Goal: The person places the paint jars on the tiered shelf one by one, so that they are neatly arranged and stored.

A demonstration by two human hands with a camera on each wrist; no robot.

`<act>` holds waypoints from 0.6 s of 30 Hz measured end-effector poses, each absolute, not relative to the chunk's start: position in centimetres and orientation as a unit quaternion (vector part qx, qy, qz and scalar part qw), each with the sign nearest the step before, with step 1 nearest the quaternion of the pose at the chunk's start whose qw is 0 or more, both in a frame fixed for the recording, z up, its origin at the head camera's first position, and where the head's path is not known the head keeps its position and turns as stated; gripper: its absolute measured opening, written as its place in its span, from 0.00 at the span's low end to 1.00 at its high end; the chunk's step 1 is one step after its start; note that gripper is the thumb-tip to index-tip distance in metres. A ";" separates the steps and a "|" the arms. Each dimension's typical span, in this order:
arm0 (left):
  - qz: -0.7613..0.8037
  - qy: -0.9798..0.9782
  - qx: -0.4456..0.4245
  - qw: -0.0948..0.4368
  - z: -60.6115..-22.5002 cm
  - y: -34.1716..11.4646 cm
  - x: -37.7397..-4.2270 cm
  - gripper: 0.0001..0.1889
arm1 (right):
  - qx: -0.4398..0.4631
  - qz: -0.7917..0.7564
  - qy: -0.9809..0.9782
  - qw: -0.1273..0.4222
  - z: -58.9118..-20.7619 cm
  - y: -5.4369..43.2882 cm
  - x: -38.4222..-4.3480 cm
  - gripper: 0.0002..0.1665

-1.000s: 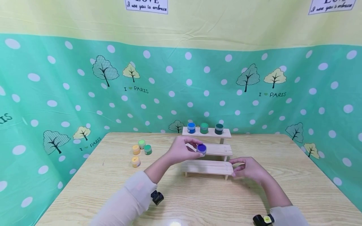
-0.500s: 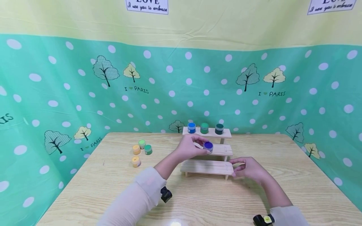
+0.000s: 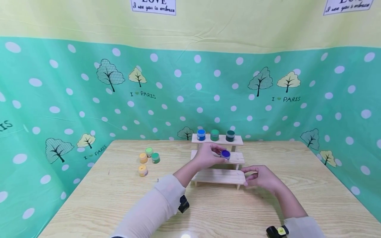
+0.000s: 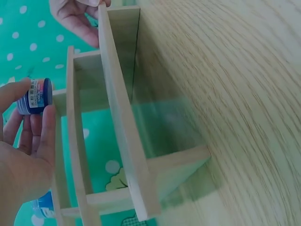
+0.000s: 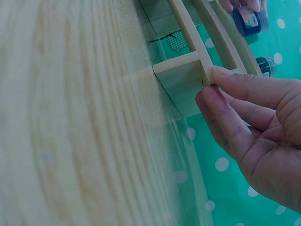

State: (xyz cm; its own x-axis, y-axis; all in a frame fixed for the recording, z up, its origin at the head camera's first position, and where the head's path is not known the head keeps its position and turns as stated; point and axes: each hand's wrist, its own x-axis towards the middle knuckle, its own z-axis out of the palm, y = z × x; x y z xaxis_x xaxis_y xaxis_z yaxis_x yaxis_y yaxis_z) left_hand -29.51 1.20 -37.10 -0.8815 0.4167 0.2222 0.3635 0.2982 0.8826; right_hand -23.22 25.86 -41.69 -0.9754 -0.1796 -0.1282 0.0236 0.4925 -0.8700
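Note:
My left hand (image 3: 207,156) pinches a small paint jar with a purple-blue lid (image 3: 225,154) at the right part of the middle step of a three-step wooden stand (image 3: 220,177). In the left wrist view the jar (image 4: 38,96) shows a printed label, with the thumb on one side and fingers on the other. Whether its base touches the step, I cannot tell. My right hand (image 3: 262,178) grips the right end of the lowest step; the right wrist view shows thumb and fingers (image 5: 251,87) pinching that corner.
On the top step stand a blue jar (image 3: 201,135), a green jar (image 3: 214,135) and a dark green jar (image 3: 230,136). Several jars, orange, yellow (image 3: 143,170) and green (image 3: 155,157), stand on the table left of the stand. A dotted curtain (image 3: 166,109) hangs behind.
My left hand has moved to the right along the middle step, carrying the purple-blue-lidded paint jar. The right hand stays at the stand's lowest step.

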 end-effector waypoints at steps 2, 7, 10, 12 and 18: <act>0.540 0.807 0.237 0.027 -37.2 1.5 -29.6 0.20 | -0.045 -0.503 0.857 0.102 -41.7 25.9 -23.2 0.35; 0.537 0.812 0.225 0.027 -37.4 2.3 -29.9 0.20 | -0.046 -0.508 0.853 0.106 -41.7 25.9 -23.2 0.35; 0.538 0.814 0.219 0.024 -37.6 2.8 -30.2 0.20 | -0.047 -0.507 0.854 0.107 -41.7 26.0 -23.2 0.35; 0.538 0.815 0.216 0.022 -37.7 3.0 -30.3 0.20 | -0.047 -0.506 0.855 0.107 -41.7 26.0 -23.2 0.35; 0.528 0.823 0.209 0.023 -37.8 3.6 -30.5 0.21 | -0.051 -0.504 0.855 0.108 -41.6 26.0 -23.3 0.35</act>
